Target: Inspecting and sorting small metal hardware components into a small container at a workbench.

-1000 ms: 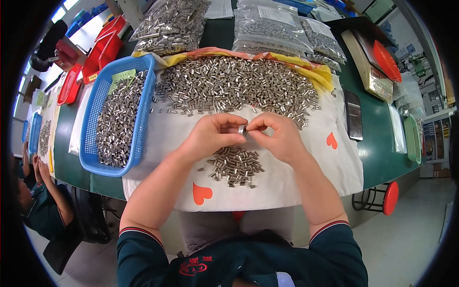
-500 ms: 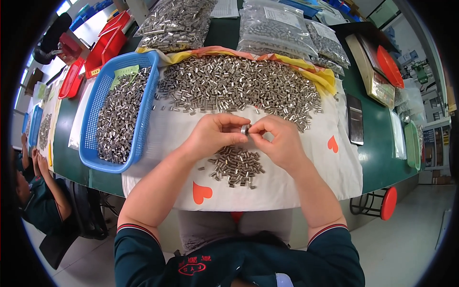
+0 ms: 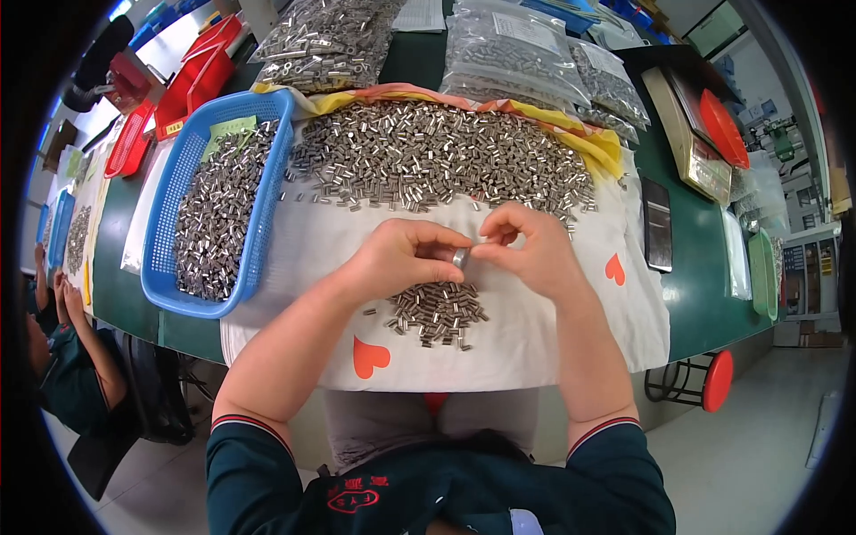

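The left hand (image 3: 392, 256) pinched a metal ring (image 3: 460, 258); whether the right hand (image 3: 537, 256) gripped it was unclear. A tube heap (image 3: 446, 156) blocked the far side, a basket (image 3: 275, 178) the left; bare cloth (image 3: 615, 325) lay rightward.

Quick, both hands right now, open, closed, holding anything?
Left hand: closed, thumb and fingers pinching a round metal piece.
Right hand: fingertips beside that piece; whether it grips anything cannot be told.
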Available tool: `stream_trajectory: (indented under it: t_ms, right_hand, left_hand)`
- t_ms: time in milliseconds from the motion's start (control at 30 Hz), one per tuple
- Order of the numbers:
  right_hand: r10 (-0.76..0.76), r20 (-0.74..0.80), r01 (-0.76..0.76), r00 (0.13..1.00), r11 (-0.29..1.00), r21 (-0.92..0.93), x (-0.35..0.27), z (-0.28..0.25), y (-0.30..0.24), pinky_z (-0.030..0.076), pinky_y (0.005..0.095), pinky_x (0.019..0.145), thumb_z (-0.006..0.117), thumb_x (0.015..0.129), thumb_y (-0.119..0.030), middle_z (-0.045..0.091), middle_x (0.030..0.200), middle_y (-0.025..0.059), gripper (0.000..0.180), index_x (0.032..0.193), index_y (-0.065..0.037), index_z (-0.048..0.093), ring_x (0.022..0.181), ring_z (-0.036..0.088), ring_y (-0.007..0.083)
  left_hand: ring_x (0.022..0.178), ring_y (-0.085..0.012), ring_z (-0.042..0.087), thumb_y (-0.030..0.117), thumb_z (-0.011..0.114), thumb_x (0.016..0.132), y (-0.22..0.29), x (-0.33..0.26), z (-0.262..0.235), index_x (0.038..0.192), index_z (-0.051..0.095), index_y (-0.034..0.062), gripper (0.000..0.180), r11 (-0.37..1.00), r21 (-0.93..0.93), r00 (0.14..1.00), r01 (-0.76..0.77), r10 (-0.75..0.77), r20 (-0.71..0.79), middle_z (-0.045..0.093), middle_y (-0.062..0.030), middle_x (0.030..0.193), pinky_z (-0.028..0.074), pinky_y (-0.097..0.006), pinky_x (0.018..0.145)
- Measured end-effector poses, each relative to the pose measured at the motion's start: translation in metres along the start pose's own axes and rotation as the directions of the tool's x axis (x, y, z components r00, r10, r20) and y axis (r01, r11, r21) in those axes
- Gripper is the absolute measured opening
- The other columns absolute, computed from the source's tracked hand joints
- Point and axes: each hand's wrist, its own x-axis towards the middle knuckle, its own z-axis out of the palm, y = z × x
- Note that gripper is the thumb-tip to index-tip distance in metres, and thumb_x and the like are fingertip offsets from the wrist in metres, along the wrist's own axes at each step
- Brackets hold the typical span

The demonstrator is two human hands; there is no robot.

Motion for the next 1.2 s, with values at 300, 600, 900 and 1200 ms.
stream_trajectory:
  t_ms: [300,600,900,1200]
  right_hand:
    - [-0.246,-0.269,0.033,0.931,0.791,-0.61,0.018,0.025,0.026,0.043,0.0363,0.063,0.062,0.07,-0.011,0.056,0.07,0.0087,0.007,0.074,-0.005,0.061,0.067,0.054,0.0255]
    - [-0.156,-0.197,-0.01,0.968,0.758,-0.652,0.003,0.018,0.02,0.042,0.0365,0.068,0.061,0.066,-0.008,0.055,0.071,0.0088,0.006,0.07,-0.005,0.059,0.073,0.053,0.026]
    - [0.034,-0.123,-0.033,0.992,0.999,0.007,-0.005,0.014,-0.011,0.044,0.0227,0.064,0.061,0.07,-0.001,0.059,0.074,0.0029,0.007,0.077,-0.002,0.06,0.068,0.055,0.0108]
    - [-0.14,-0.143,0.118,0.98,0.982,-0.148,-0.006,0.019,-0.01,0.047,0.0259,0.057,0.061,0.069,-0.001,0.06,0.073,0.0062,0.008,0.076,-0.002,0.06,0.064,0.058,0.016]
  left_hand:
    - [0.076,-0.0037,0.054,0.002,0.071,0.069,0.012,-0.002,0.003,0.1,0.062,0.0024,0.032,0.984,0.174,0.99,0.026,-0.05,0.135,0.061,0.0015,0.082,0.046,-0.02,0.069]
    - [0.076,-0.005,0.055,0.003,0.067,0.074,-0.002,0.007,-0.004,0.105,0.058,0.0013,0.032,0.988,-0.153,1.0,-0.02,0.019,-0.008,0.06,-0.0002,0.083,0.047,-0.02,0.069]
    - [0.084,-0.0078,0.057,-0.004,0.064,0.074,-0.004,0.01,-0.007,0.11,0.054,-0.0002,0.037,0.978,-0.208,1.0,-0.004,0.002,-0.011,0.061,-0.0038,0.095,0.047,-0.021,0.074]
    - [0.075,-0.0052,0.055,0.002,0.066,0.074,-0.001,0.007,-0.003,0.106,0.057,-0.0011,0.033,0.984,-0.178,0.999,-0.021,0.014,-0.039,0.059,-0.0013,0.083,0.047,-0.02,0.067]
